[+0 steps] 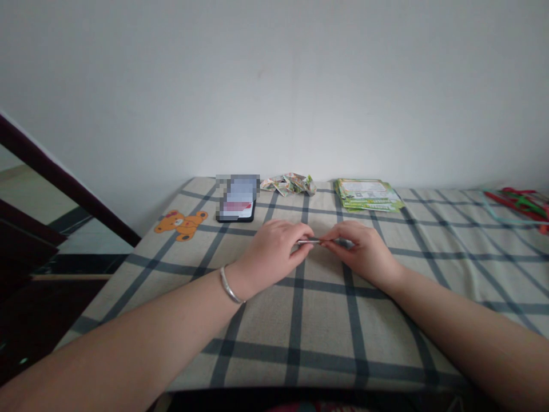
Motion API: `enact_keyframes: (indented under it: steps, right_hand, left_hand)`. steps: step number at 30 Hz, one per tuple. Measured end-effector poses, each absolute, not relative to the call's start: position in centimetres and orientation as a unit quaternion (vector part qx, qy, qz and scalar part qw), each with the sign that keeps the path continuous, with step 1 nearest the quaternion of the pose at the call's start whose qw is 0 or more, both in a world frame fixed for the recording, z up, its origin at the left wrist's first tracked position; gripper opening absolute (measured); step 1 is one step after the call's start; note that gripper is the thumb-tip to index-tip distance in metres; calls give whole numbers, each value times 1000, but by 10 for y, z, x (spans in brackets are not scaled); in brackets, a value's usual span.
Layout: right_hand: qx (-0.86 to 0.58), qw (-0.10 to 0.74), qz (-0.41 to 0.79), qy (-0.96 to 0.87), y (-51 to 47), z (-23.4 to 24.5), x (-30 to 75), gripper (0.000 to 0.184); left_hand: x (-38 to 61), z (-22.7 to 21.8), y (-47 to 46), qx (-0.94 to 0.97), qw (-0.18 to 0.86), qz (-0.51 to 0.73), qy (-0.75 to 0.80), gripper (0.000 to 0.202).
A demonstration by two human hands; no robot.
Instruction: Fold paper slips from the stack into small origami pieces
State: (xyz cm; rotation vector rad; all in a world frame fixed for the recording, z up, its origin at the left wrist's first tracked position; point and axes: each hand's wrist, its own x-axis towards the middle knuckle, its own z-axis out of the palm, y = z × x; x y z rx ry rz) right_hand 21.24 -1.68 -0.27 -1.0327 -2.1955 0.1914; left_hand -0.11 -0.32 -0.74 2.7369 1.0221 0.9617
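Observation:
My left hand (pixel 274 249) and my right hand (pixel 362 252) meet at the middle of the checked tablecloth (pixel 300 320). Both pinch a thin, flat folded strip of paper (pixel 309 242) that lies edge-on between their fingertips, low over the cloth. The fingers of both hands are curled and closed on it. A silver bangle (pixel 229 286) sits on my left wrist.
A phone (pixel 237 200) lies at the back of the table, with a bear print (pixel 180 223) on the cloth to its left. Several small folded paper pieces (pixel 289 183) and a stack of green printed sheets (pixel 366 194) lie by the wall. Red and green strips (pixel 521 201) are at the far right.

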Motion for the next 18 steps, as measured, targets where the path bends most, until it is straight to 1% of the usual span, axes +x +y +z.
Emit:
enact_keyframes:
  steps: [3,6,9,12,15,18]
  right_hand:
    - [-412,383,59,-825,-17,-6,214,3]
    - [-429,416,41,-801,-18,-9,214,2]
    - [-416,409,35,-811,-20,-9,215,4]
    - [-403,391,25,-827,-20,-8,214,3]
    - [-395,386,19,-834,-20,-7,214,4]
    - [-394,390,13,-832,-21,-7,215,6]
  left_hand:
    - [-1,-8,-3,887,51,310,338,6]
    - [-1,-8,-3,879,81,324,340,9]
    - [-1,-8,-4,875,95,334,337,14]
    - [-1,-7,-6,877,73,348,324,22]
    - [-1,-6,-7,889,48,345,297,19]
    - [-1,-6,-7,897,45,334,286,17]
